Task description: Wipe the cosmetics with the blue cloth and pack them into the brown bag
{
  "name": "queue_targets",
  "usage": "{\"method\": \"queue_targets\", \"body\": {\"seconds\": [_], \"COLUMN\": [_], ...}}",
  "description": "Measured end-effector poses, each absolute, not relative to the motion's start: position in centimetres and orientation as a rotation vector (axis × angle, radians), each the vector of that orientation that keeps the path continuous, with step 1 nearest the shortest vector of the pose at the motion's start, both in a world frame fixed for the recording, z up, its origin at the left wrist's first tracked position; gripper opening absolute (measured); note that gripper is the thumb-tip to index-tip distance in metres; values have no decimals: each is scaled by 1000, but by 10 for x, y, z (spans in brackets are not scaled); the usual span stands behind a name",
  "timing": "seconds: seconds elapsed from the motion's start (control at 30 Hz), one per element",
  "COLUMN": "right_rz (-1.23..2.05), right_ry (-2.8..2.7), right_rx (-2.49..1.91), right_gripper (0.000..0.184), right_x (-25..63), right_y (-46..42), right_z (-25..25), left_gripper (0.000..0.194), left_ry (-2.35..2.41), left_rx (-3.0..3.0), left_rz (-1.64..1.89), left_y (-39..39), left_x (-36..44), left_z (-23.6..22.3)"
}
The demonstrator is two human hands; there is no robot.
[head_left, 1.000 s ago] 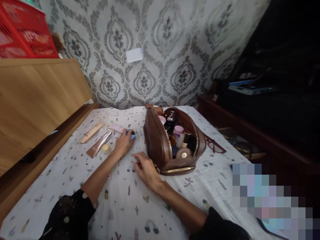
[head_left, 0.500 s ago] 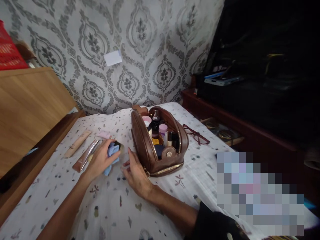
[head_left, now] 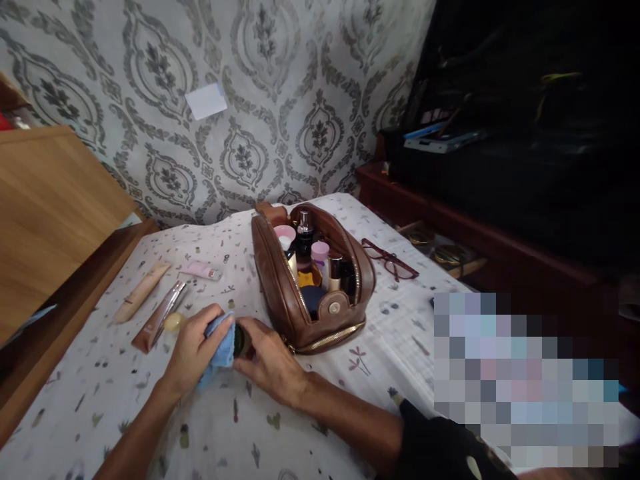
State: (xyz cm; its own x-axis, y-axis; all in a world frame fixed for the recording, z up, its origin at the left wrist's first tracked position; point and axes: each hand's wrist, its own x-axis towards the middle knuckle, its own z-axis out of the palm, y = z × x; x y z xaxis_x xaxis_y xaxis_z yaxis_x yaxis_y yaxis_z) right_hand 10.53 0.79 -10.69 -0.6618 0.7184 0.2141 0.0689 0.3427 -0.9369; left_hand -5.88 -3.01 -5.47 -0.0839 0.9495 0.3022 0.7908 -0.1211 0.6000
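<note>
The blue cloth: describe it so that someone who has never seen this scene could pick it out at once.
Find the open brown bag on the patterned sheet. To its left, past the right hand, the left hand holds the cloth. It is light blue and crumpled, unlike the dark object beside it and the smooth tubes nearby.

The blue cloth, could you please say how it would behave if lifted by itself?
The blue cloth would probably hang floppily, since it bunches in the left hand. Looking small beside the brown bag, it is likely light. Its crumpled shape probably won't roll.
</note>
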Motion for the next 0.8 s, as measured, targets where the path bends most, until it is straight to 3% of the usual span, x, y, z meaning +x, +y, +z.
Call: {"method": "queue_targets", "body": {"seconds": [0.23, 0.53, 0.8], "right_rz": [1489, 1179, 849], "right_ry": [-1860, -1896, -2026], "right_rx": [-573, -584, -425], "right_gripper": [54, 66, 44], "right_x": [109, 103, 123], "right_y": [9, 2, -2], "right_z": [-100, -107, -71], "left_gripper": [49, 51, 51], "left_ry": [1798, 1721, 1679], "left_rx": [1383, 1122, 1124], "left_rz": [1275, 1325, 1350], "left_y": [-28, -29, -26], "left_x": [-61, -54, -43], "left_z": [-65, -62, -30]}}
